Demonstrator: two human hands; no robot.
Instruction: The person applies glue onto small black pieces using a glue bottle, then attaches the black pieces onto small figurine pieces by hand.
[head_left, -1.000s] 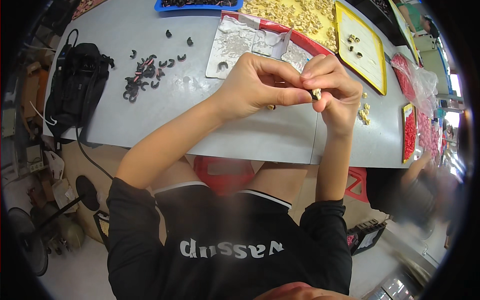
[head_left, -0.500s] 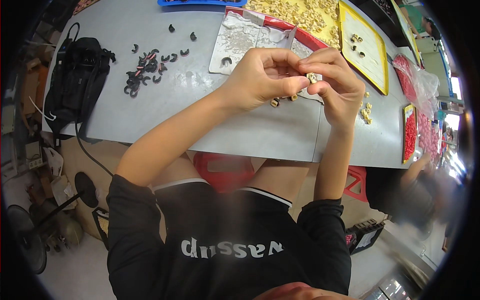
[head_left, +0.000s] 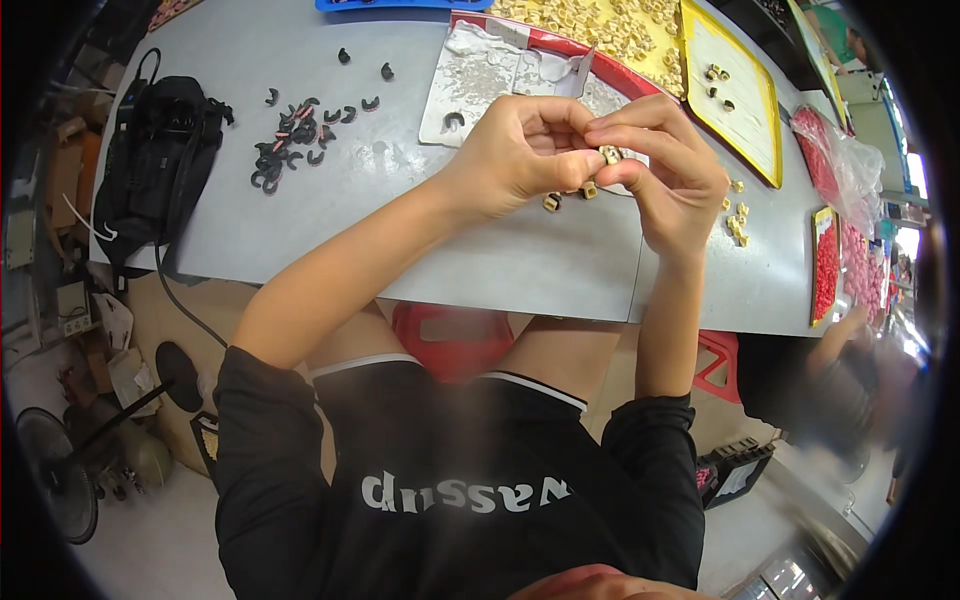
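Note:
Over the grey table's middle, my left hand (head_left: 530, 155) and my right hand (head_left: 668, 165) meet, fingertips closed on one small cream-coloured piece with dark parts (head_left: 610, 155). Both thumbs and forefingers pinch it, covering much of it. Just below the fingers, a cream piece with a dark edge (head_left: 552, 202) rests on the table. Another small cream piece (head_left: 588, 189) lies beside it, partly behind my left hand. Behind my hands is a white board (head_left: 480, 85) smeared with whitish paste. A single black curved piece (head_left: 453, 121) lies on that board.
Black curved pieces (head_left: 285, 150) lie heaped at left, near a black bag (head_left: 160, 150) with a cable. Cream pieces fill a yellow tray (head_left: 655, 55) behind. A yellow-rimmed tray (head_left: 755, 110) and loose cream pieces (head_left: 738, 225) are at right. Another person's arm (head_left: 838, 338) shows farther right.
Both hands have shifted very slightly left with the small cream piece between their fingertips. My right fingers have moved closer to the left ones.

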